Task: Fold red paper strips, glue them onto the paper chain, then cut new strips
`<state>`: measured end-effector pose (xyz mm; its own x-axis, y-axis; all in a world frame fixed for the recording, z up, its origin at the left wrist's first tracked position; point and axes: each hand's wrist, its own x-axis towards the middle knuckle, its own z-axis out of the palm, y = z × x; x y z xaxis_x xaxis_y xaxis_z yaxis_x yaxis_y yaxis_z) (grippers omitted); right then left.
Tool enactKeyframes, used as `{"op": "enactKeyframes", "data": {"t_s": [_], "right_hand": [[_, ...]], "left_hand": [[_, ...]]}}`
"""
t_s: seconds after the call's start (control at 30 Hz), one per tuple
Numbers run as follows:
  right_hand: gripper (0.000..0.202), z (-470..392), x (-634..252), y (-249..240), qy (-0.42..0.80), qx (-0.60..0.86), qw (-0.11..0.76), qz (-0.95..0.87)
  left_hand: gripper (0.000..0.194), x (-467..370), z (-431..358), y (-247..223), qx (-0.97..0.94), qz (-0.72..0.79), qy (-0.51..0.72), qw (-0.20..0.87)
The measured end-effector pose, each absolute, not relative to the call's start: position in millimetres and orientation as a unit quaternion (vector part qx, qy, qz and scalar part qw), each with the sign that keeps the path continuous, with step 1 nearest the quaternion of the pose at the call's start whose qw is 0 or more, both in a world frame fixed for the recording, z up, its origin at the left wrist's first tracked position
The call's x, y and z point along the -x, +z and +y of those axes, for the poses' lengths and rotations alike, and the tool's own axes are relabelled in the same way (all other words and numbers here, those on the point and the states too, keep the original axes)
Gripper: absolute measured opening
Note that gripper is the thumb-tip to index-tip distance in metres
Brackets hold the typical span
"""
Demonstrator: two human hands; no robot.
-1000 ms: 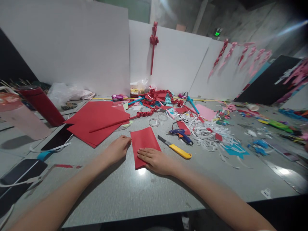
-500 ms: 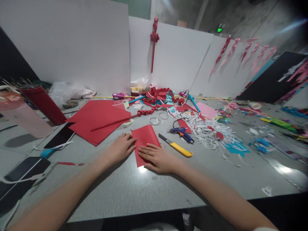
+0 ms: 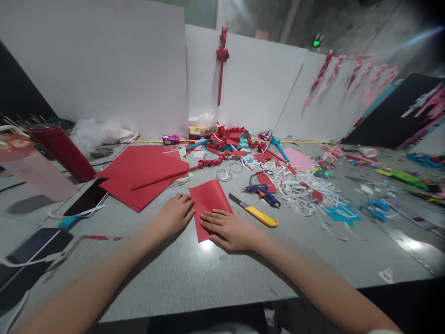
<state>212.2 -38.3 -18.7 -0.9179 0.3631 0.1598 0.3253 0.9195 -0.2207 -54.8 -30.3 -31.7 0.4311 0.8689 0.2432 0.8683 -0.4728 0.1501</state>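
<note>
A folded sheet of red paper (image 3: 210, 195) lies on the grey table between my hands. My right hand (image 3: 227, 229) presses flat on its lower right part, fingers stretched out across it. At its left edge rests my left hand (image 3: 177, 213), fingers extended and fingertips touching the paper's side. Just to the right lies a yellow utility knife (image 3: 261, 216) with its blade out, pointing toward the paper. Behind the knife is a blue glue gun (image 3: 263, 194). Larger red sheets (image 3: 146, 171) are stacked to the left, with a thin red paper stick (image 3: 160, 179) across them.
White paper strips (image 3: 301, 190) are heaped at the right. Red chain-like paper pieces (image 3: 225, 139) crowd the back before a white panel (image 3: 250, 83). A red flask (image 3: 62, 150), a pink bottle (image 3: 38, 171) and a phone (image 3: 86, 199) stand or lie at the left.
Hardly anything differs. My left hand has shifted very slightly left, while my right hand stays pressed on the red paper.
</note>
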Motion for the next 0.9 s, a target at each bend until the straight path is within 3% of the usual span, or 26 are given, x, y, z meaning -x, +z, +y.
{"op": "enactKeyframes", "data": {"t_s": [0.33, 0.5, 0.63, 0.77, 0.9], "right_hand": [[0.054, -39.6, -212.4, -17.5, 0.104, 0.182, 0.099, -0.973], [0.053, -40.0, -212.5, -17.1, 0.102, 0.185, 0.101, -0.972], [0.052, -40.4, -212.6, -17.6, 0.102, 0.184, 0.101, -0.972], [0.052, -40.7, -212.5, -17.3, 0.102, 0.184, 0.106, -0.972], [0.053, -39.7, -212.6, -17.7, 0.106, 0.179, 0.109, -0.972]], "left_hand": [[0.027, 75.6, -25.8, -24.8, -0.778, 0.613, 0.119, -0.068], [0.017, 86.6, -18.3, -20.8, -0.746, 0.643, 0.167, -0.045], [0.032, 71.7, -17.5, -25.9, -0.803, 0.552, 0.224, 0.012], [0.056, 58.4, -19.6, -39.7, -0.856, 0.482, 0.182, 0.042], [0.066, 58.2, -19.1, -50.7, -0.854, 0.496, 0.143, 0.063]]}}
